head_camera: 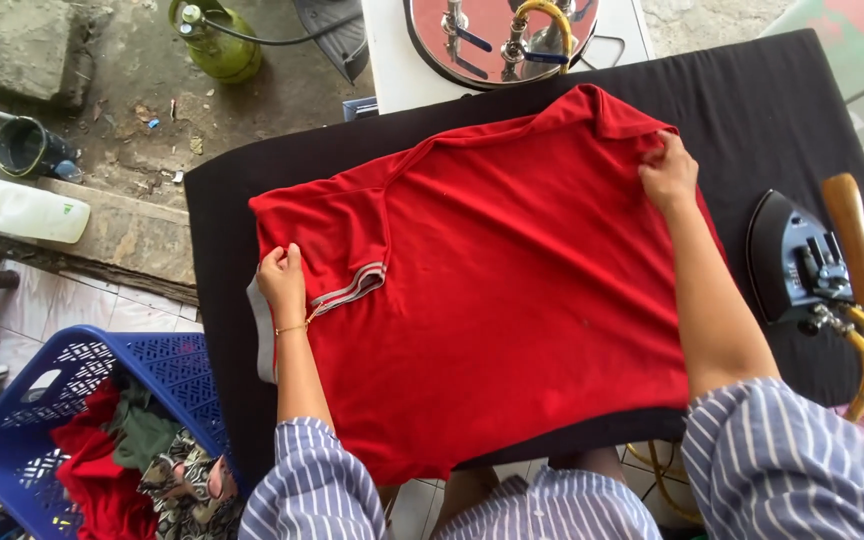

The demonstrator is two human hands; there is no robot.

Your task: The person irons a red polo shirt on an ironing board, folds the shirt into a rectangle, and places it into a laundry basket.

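On black board (752, 110), red shirt (512, 300) lay flat. Left hand (282, 283) pinched sleeve edge, fingers closed on fabric. Right hand (668, 172) gripped cloth beside collar. Iron (802, 260) stood right; blue basket (92, 390) left.

1. One view only, from a camera worn on the person's head; no second view shares the scene.
2. It looks steeply down, almost from overhead, onto the black worktop (772, 110), which fills most of the frame.
3. It sits close: striped sleeves enter at the bottom edge and both forearms reach up the frame.
4. The far side lies at the top edge, the floor and a blue basket (42, 400) at the left, an iron (802, 265) at the right.
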